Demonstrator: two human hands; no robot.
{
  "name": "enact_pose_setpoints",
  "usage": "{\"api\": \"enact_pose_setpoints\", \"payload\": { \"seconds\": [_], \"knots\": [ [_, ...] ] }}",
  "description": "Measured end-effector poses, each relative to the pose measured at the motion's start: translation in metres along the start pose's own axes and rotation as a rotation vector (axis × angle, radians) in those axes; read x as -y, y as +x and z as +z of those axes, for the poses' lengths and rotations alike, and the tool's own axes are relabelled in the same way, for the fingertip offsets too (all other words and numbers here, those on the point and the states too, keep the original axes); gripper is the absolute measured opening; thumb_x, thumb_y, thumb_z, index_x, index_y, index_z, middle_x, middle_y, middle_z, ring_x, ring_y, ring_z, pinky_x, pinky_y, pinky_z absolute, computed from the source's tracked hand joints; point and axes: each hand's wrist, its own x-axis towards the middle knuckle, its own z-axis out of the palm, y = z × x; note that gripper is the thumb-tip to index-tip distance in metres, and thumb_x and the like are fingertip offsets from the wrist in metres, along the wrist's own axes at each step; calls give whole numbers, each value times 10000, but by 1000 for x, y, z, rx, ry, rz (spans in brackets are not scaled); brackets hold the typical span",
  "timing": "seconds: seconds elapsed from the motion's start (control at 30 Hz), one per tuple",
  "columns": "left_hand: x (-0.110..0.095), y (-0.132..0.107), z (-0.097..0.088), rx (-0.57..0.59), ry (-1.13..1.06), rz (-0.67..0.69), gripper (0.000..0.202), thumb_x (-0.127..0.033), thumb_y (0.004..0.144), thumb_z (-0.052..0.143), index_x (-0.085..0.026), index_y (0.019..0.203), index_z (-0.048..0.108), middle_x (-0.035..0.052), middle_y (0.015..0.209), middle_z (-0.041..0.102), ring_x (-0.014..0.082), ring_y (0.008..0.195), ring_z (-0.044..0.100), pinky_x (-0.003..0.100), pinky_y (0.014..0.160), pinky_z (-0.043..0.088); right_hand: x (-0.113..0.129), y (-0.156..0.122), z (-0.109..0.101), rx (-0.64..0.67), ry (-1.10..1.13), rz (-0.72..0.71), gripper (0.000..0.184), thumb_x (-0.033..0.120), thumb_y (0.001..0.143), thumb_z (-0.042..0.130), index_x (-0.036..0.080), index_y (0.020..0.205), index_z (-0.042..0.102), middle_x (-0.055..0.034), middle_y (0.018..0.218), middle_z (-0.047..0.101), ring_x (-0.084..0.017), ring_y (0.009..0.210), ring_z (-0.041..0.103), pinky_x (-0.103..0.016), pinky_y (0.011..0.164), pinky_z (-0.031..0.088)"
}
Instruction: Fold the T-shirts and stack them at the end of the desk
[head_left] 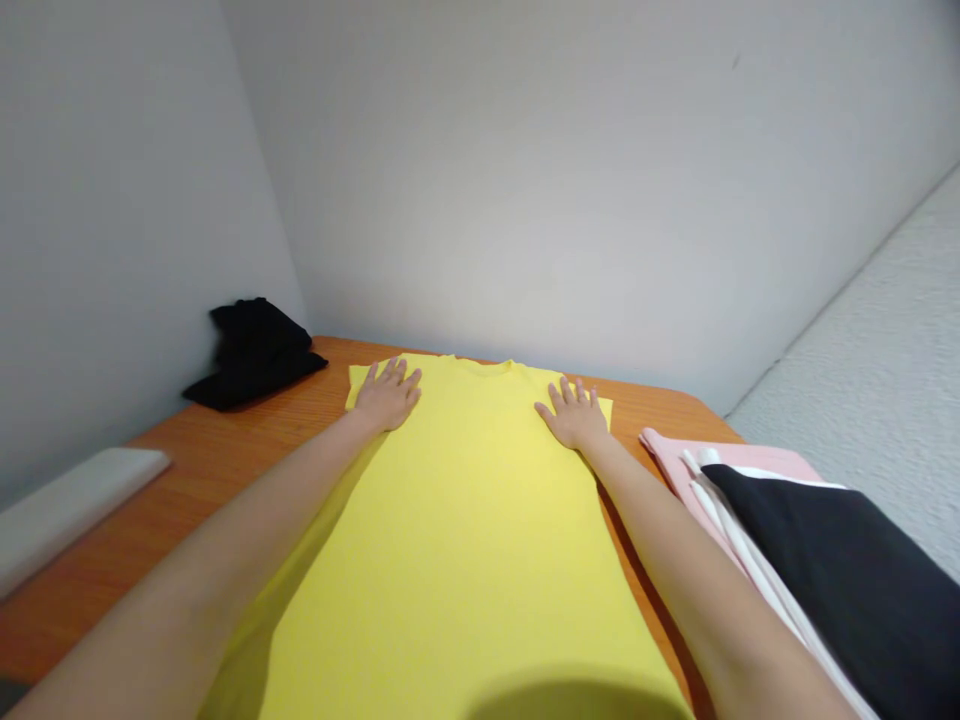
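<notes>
A yellow T-shirt (472, 520) lies spread on the wooden table, its neckline at the far end and its body reaching toward me. My left hand (388, 396) rests on it near the left sleeve, palm down with fingers spread. On the opposite shoulder, my right hand (575, 413) lies the same way, fingers fanned out by the right sleeve. Both arms stretch forward along the shirt's sides. Neither hand grips the cloth. The shirt's near edge is outside the view.
Folded pink, white and black clothes (832, 560) are stacked at the right. A crumpled black cloth (259, 355) sits at the far left, with a white flat object (82, 510) nearer me. Walls border the orange-brown table (217, 450) at the back and left.
</notes>
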Motion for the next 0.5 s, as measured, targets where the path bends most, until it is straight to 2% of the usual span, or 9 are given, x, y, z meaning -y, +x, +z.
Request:
{"api": "enact_pose_setpoints", "payload": {
  "seconds": [0.1, 0.17, 0.27, 0.4, 0.5],
  "knots": [
    [-33, -18, -17, -77, 13, 108, 570, -369, 967, 313, -160, 1498, 310, 73, 1622, 72, 238, 1491, -58, 483, 1184, -83, 23, -18, -19, -133, -66, -76, 722, 524, 976, 271, 44, 1515, 238, -148, 1596, 102, -291, 1475, -16, -457, 1189, -24],
    [-58, -37, -21, -86, 2, 159, 571, -400, 977, 289, -153, 1491, 325, 88, 1615, 120, 240, 1493, -11, 485, 1192, -51, 48, -39, -29, -136, 3, -134, 746, 528, 979, 258, -1, 1505, 231, -182, 1586, 111, -296, 1474, 13, -442, 1194, 29],
    [-87, -71, -15, -40, -33, 217, 585, -447, 990, 222, -153, 1480, 350, 102, 1592, 217, 245, 1486, 109, 487, 1197, 59, 88, -80, -33, -55, 162, -273, 767, 562, 984, 169, 3, 1503, 243, -189, 1580, 128, -303, 1471, 66, -444, 1188, 101],
    [-100, -101, -4, 65, -79, 255, 570, -422, 996, 194, -178, 1497, 314, 69, 1581, 249, 217, 1470, 192, 455, 1182, 177, 121, -123, -31, 18, 275, -436, 737, 548, 990, 90, 57, 1521, 232, -146, 1582, 158, -276, 1474, 78, -447, 1188, 102],
    [-94, -107, -5, 100, -98, 237, 577, -439, 995, 182, -198, 1510, 280, 47, 1589, 216, 200, 1475, 173, 439, 1182, 184, 121, -133, -32, 51, 299, -416, 753, 581, 980, 83, 84, 1531, 209, -118, 1586, 158, -263, 1475, 81, -442, 1191, 92]
  ]
}}
